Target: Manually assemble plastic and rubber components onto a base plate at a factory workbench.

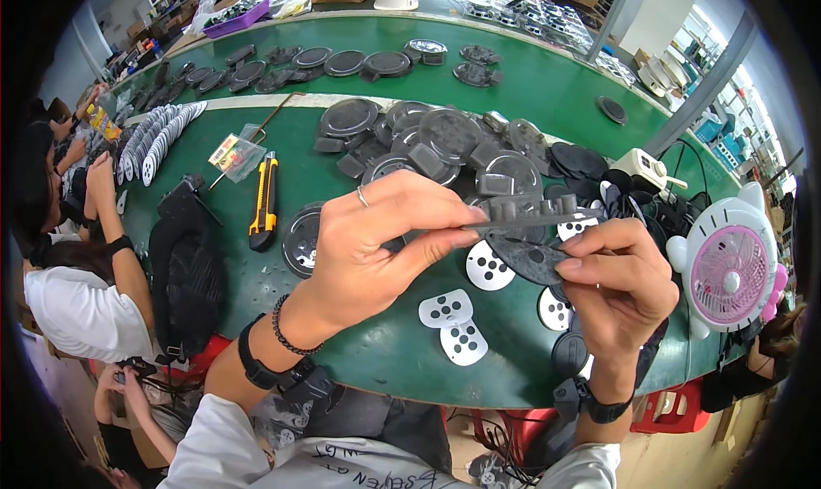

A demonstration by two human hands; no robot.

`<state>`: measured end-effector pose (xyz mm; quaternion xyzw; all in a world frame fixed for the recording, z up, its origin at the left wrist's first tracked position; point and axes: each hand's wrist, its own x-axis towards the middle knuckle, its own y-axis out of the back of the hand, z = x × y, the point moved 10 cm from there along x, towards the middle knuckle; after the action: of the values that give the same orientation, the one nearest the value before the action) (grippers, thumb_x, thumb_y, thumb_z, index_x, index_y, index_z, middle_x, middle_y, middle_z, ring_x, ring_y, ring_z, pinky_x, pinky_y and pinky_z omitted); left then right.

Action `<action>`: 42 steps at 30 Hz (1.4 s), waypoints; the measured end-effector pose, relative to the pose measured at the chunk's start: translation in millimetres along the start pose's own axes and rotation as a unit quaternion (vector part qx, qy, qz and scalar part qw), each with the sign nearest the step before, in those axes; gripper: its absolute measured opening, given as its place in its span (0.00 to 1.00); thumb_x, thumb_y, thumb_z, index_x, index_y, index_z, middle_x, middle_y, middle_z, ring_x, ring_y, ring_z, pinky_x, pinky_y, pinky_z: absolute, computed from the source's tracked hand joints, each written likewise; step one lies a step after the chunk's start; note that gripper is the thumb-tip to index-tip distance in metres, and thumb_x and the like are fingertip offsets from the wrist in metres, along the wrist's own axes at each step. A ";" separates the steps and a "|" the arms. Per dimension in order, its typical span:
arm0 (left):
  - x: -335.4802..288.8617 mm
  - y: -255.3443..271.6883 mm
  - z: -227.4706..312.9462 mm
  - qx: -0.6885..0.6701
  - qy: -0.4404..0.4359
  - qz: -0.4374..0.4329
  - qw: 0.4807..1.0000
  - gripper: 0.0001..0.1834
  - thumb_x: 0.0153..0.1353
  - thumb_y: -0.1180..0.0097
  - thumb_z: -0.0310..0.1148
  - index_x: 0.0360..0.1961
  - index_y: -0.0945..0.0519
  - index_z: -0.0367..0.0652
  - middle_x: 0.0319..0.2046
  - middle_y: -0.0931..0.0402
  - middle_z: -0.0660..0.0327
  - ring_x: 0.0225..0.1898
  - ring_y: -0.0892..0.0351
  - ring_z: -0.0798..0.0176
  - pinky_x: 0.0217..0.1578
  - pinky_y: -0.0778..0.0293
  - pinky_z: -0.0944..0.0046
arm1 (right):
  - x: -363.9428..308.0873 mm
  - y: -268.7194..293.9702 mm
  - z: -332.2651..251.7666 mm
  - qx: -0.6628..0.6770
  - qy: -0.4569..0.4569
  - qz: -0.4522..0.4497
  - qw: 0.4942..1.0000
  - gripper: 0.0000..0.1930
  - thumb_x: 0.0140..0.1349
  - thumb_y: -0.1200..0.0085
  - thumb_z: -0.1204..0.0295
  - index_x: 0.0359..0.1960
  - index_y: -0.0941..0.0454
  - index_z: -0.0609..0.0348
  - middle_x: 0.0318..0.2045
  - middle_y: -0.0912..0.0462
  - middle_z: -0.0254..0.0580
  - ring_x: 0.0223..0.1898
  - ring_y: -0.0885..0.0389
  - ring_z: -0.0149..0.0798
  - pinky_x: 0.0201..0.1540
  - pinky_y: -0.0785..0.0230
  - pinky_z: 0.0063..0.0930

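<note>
Above the green table, my left hand (pixel 368 245) pinches a dark grey button pad (pixel 539 215), seen edge-on with small raised studs on its upper side. My right hand (pixel 620 279) grips a black round disc (pixel 523 256) with a hole in it, just below the pad. Their edges overlap, but I cannot tell if they touch. Under the hands lie white faceplates with black dots, one round (pixel 487 271) and a figure-eight-shaped one (pixel 463 342). Behind them is a heap of dark round plastic housings (pixel 451 134).
A yellow utility knife (pixel 264 203) and a black bag (pixel 186 258) lie left. Stacked white faceplates (pixel 154 143) stand farther left, beside a co-worker (pixel 81 292). At right is a white-and-pink fan (pixel 731 262). More housings (pixel 345 63) line the far green surface.
</note>
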<state>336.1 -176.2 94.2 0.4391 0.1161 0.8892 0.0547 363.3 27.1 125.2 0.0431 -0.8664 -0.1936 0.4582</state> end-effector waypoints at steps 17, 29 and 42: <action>0.2 -5.0 9.8 0.019 -0.048 -0.018 0.999 0.14 0.50 0.28 0.16 0.39 0.14 0.37 0.37 0.13 0.53 0.38 0.13 0.59 0.38 0.18 0.65 | 1.5 2.3 -6.2 -0.027 0.004 0.007 1.000 0.14 0.43 0.27 0.87 0.33 0.12 0.59 0.34 0.15 0.45 0.32 0.14 0.35 0.34 0.23 0.23; -7.5 -7.9 -0.1 -0.017 0.020 0.004 1.000 0.13 0.52 0.31 0.14 0.40 0.17 0.32 0.37 0.16 0.53 0.37 0.16 0.64 0.38 0.20 0.68 | -1.0 -4.1 -1.0 -0.025 -0.016 0.039 0.999 0.16 0.45 0.29 0.88 0.36 0.12 0.60 0.34 0.15 0.44 0.32 0.15 0.34 0.32 0.24 0.22; -20.4 -23.7 -32.9 -0.206 0.229 0.022 0.951 0.08 0.60 0.36 0.15 0.40 0.19 0.27 0.39 0.20 0.56 0.39 0.18 0.68 0.41 0.19 0.70 | -22.3 1.7 36.1 0.071 -0.206 0.129 0.967 0.19 0.55 0.31 0.86 0.48 0.21 0.68 0.38 0.16 0.41 0.38 0.16 0.28 0.40 0.22 0.19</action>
<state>322.4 -162.6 53.2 0.2053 -0.0697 0.9714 0.0964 347.0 45.0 90.3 -0.0777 -0.9518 -0.0753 0.2870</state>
